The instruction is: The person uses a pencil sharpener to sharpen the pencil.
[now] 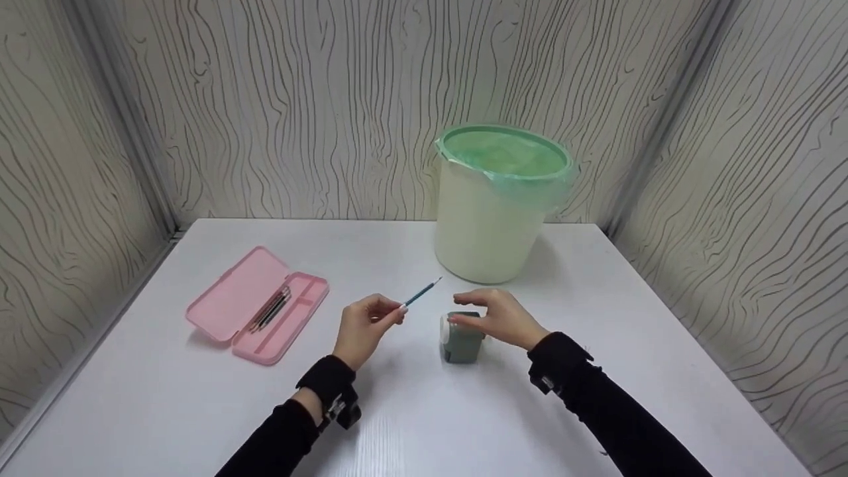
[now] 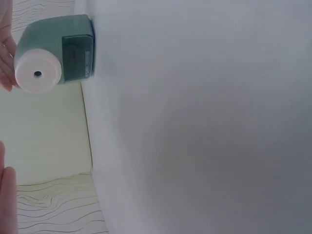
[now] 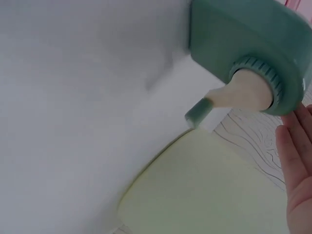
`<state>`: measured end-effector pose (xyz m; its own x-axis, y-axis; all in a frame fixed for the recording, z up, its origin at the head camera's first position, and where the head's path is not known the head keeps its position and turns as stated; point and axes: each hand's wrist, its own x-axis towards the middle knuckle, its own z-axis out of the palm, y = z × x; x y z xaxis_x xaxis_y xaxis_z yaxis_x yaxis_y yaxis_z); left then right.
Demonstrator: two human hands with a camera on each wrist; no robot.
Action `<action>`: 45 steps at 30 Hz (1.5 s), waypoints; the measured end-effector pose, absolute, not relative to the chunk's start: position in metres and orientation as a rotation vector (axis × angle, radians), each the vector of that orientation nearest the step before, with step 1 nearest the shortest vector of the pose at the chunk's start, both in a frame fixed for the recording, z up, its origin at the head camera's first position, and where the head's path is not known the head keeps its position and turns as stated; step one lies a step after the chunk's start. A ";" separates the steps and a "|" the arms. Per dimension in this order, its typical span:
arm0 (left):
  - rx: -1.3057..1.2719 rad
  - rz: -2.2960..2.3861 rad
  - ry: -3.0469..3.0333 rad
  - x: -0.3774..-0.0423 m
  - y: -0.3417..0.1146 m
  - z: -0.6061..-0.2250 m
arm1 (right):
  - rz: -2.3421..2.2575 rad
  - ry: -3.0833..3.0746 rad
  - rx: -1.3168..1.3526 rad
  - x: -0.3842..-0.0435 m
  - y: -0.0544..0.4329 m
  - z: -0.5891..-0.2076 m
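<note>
My left hand [image 1: 366,326] pinches a slim blue pencil [image 1: 423,293] between thumb and fingertips, its tip tilted up and to the right. A green pencil sharpener [image 1: 466,346] stands upright on the table. Its white round face with a small hole [image 2: 37,74] shows in the left wrist view. On its other side is a crank handle [image 3: 239,90] with a green knob. My right hand [image 1: 507,319] reaches over the sharpener's top with fingers extended; whether it touches cannot be told. The pencil is out of sight in both wrist views.
An open pink pencil case [image 1: 285,338] with several pencils [image 1: 271,310] lies on the left of the white table [image 1: 384,252]. A pale bin [image 1: 487,232] with a green rim and liner stands at the back right. Patterned walls [image 1: 318,106] enclose the table's back and sides.
</note>
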<state>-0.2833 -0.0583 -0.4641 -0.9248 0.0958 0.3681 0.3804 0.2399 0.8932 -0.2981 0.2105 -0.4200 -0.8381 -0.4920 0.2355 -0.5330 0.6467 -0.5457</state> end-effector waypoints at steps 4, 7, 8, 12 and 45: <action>-0.377 -1.789 -2.230 -0.284 -0.050 -0.463 | 1.181 -2.687 0.786 -0.298 0.197 -0.424; -0.337 -1.818 -2.201 -0.285 -0.043 -0.461 | 1.360 -2.622 0.687 -0.300 0.187 -0.425; -0.326 -1.831 -2.188 -0.285 -0.041 -0.460 | 1.407 -2.604 0.655 -0.300 0.183 -0.426; -0.299 -1.859 -2.156 -0.284 -0.034 -0.458 | 1.524 -2.551 0.553 -0.302 0.170 -0.426; -0.506 -1.602 -2.308 -0.282 -0.046 -0.456 | 1.379 -2.520 0.661 -0.299 0.145 -0.425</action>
